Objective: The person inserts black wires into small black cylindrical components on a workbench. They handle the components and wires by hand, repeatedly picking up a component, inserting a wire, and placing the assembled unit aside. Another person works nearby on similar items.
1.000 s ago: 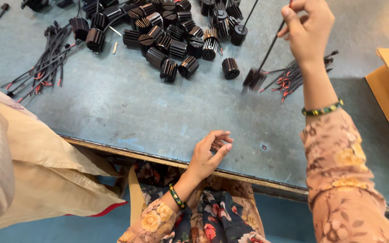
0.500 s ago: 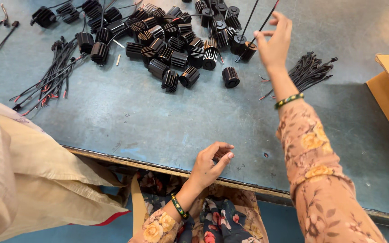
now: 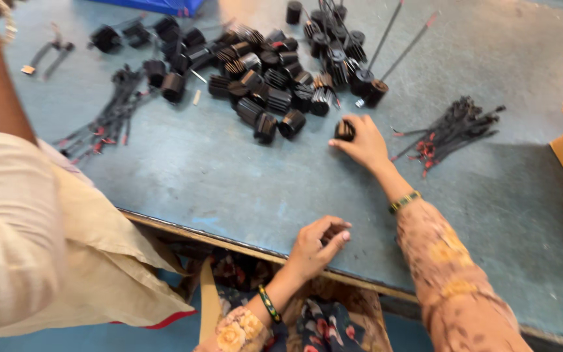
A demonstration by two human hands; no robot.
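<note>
Beside the black pile (image 3: pixel 275 85), my right hand (image 3: pixel 363 145) closes on one finned part (image 3: pixel 344 130); my left hand (image 3: pixel 314 246) curls at the tabletop (image 3: pixel 229 176) edge, contents hidden.

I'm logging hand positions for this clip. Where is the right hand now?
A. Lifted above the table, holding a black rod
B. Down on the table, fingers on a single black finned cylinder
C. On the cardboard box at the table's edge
B: the right hand rests on the table with its fingers around one black finned cylinder lying apart from the pile.
</note>
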